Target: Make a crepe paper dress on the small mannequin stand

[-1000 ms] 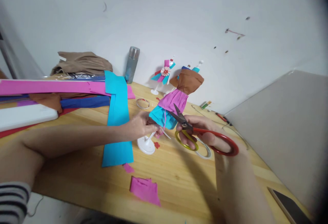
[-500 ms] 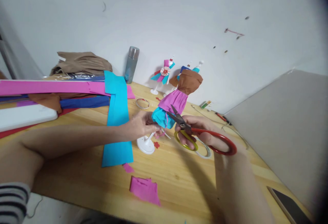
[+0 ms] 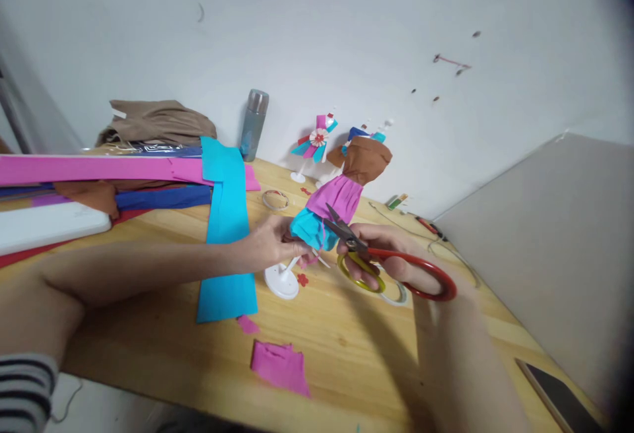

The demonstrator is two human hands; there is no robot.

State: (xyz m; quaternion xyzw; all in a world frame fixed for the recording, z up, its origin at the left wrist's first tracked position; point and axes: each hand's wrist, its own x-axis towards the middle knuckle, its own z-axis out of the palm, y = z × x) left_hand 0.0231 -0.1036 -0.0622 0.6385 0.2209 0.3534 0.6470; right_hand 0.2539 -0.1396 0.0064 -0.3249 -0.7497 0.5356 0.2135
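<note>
My left hand [image 3: 275, 241] is closed around the lower end of a small crepe-paper dress [image 3: 341, 195] on a white stand [image 3: 281, 281]. The dress has a brown top, a pink middle and a gathered blue part, and leans to the right. A thin pink strip [image 3: 324, 235] hangs over the blue part. In my right hand [image 3: 396, 248] are scissors [image 3: 351, 241] with one red and one yellow handle. Their blades are parted and point up-left at the pink and blue paper. Some left fingertips are hidden behind the dress.
A blue paper strip [image 3: 228, 255] lies beside my left forearm, left of pink scraps [image 3: 280, 367]. Behind stand a flask [image 3: 255, 126] and a small decorated figure [image 3: 317, 139]. Tape rolls [image 3: 275, 200], a red paper flower [image 3: 302, 280] and a phone [image 3: 559, 393] lie on the table.
The scissors have shifted slightly left and up, closer to the pink strip. The blue part of the dress has moved a little. The left hand keeps its hold.
</note>
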